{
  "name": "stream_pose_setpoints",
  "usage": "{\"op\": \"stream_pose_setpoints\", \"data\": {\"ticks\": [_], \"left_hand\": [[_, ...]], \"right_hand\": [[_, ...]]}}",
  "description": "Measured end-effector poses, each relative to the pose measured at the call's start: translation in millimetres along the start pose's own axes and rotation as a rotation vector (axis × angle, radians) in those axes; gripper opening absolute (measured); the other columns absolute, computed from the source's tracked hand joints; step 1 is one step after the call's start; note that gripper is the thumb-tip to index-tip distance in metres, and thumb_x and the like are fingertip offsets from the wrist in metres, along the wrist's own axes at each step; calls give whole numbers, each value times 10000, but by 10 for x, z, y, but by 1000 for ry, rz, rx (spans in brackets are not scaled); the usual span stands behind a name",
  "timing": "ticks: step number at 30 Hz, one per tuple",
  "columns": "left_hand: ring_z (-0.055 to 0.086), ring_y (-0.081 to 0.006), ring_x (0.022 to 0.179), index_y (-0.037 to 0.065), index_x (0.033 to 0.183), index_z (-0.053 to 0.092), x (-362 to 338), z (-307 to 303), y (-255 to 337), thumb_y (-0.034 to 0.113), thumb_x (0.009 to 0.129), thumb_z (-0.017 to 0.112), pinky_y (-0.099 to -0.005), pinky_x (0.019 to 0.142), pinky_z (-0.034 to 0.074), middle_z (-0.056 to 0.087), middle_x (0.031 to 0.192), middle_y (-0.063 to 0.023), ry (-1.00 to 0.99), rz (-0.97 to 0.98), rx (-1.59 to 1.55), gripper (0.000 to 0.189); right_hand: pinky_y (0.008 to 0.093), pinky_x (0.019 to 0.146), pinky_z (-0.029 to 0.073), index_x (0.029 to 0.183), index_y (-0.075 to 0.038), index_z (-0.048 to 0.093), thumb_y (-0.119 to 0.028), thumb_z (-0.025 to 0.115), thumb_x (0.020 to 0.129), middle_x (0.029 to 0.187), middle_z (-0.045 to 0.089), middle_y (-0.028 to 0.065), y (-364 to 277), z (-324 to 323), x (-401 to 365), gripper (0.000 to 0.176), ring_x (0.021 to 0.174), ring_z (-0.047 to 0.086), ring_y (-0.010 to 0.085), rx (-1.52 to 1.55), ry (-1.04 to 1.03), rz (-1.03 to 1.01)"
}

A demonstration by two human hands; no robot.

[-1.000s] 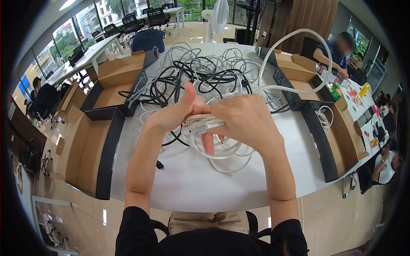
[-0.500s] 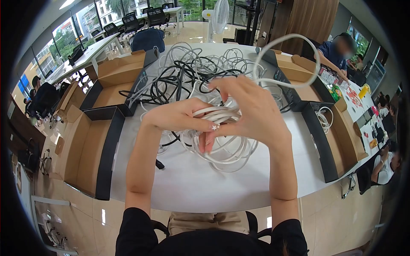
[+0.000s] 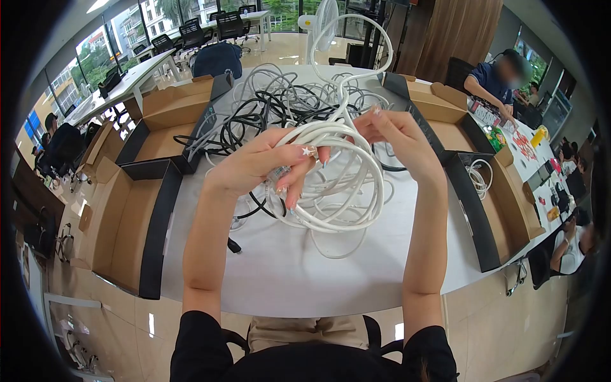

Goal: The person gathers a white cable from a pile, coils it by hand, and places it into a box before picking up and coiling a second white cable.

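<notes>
My left hand (image 3: 251, 164) is wrapped round a thick coil of white cable (image 3: 377, 184), its thumb across the top of the strands and fingers inside the loops. The coil hangs above the white table. At its upper right, my right hand (image 3: 408, 148) is closed, with curled fingertips at a strand of the same cable; their exact contact is partly hidden. From there a loose loop of the cable rises high behind the hands. A clear plug shows beside my left fingers. Behind the coil lies a tangle of black cables (image 3: 245, 121) and grey cables (image 3: 254, 79).
Open black cardboard boxes with brown insides flank the table (image 3: 305, 286): two on the left (image 3: 167, 223), two on the right (image 3: 468, 216). One right box holds a small white cable coil (image 3: 478, 179). A person (image 3: 487, 83) sits at a table on the right.
My right hand has moved right, away from my left hand, and the coil now shows more fully. The loose loop has swung from the right to above the coil.
</notes>
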State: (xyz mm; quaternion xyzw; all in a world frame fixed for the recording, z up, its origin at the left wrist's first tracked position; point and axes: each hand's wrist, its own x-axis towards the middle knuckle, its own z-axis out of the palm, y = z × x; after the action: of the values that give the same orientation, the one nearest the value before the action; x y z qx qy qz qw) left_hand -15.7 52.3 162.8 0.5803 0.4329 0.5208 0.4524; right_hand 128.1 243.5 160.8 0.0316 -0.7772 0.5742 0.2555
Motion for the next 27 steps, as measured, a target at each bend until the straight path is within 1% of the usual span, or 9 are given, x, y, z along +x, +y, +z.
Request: {"op": "stream_pose_setpoints", "data": {"ticks": [1,2,5,8,14,17,20,23,27], "left_hand": [[550,-118,440,-35,976,499,3,16,7,214,893,375,-211,473,450,428,469,23,12,3,-4,289],[544,-118,432,-38,977,500,3,21,14,215,895,373,-209,469,448,417,464,25,23,5,-8,294],[523,-115,410,-44,975,504,9,-4,15,217,895,371,-205,457,443,395,459,30,55,7,-117,304],[510,-114,396,-47,971,508,16,-8,5,215,892,370,-202,445,437,390,463,30,53,21,-154,307],[514,-110,399,-38,966,510,2,-9,15,211,884,371,-196,429,425,414,478,19,27,-39,-43,297],[459,-103,316,-60,951,494,37,73,-18,243,851,401,-186,346,393,391,446,27,116,-12,65,332],[447,-94,310,-59,940,491,59,43,-37,235,836,405,-181,329,377,405,460,27,172,11,16,324],[437,-83,304,-58,925,487,11,-61,10,225,832,406,-177,320,367,399,456,32,158,2,-33,309],[431,-64,328,-48,975,472,-142,-306,49,246,864,392,-177,352,359,398,476,46,44,91,-301,325]], "right_hand": [[248,652,458,870,21,629,-250,498,898,790,631,41,15,2,0,303,724,579,100,86,-78,45],[247,674,486,980,27,584,-255,446,920,819,624,62,-6,-20,-10,319,724,607,115,27,-144,49],[209,623,449,986,-7,610,-271,530,880,815,632,19,0,-57,-18,297,729,575,71,-27,-162,61],[188,603,431,999,-3,607,-232,541,875,805,625,8,-55,-22,-38,268,697,549,44,-16,-110,92],[190,589,421,973,12,609,-121,528,862,759,613,7,-24,94,-21,191,663,527,40,-55,-83,7],[194,588,422,946,24,608,-88,493,867,731,608,22,20,84,-3,178,650,528,50,-170,-42,-2],[188,573,410,935,32,599,-83,478,880,705,590,22,102,22,50,175,625,506,52,-218,95,-90],[185,548,396,931,31,591,-89,467,891,690,566,19,207,-131,99,176,613,493,60,-317,219,-183],[178,531,369,966,2,593,-128,460,908,697,541,-9,274,-438,97,195,598,464,43,-337,551,-213]]}}
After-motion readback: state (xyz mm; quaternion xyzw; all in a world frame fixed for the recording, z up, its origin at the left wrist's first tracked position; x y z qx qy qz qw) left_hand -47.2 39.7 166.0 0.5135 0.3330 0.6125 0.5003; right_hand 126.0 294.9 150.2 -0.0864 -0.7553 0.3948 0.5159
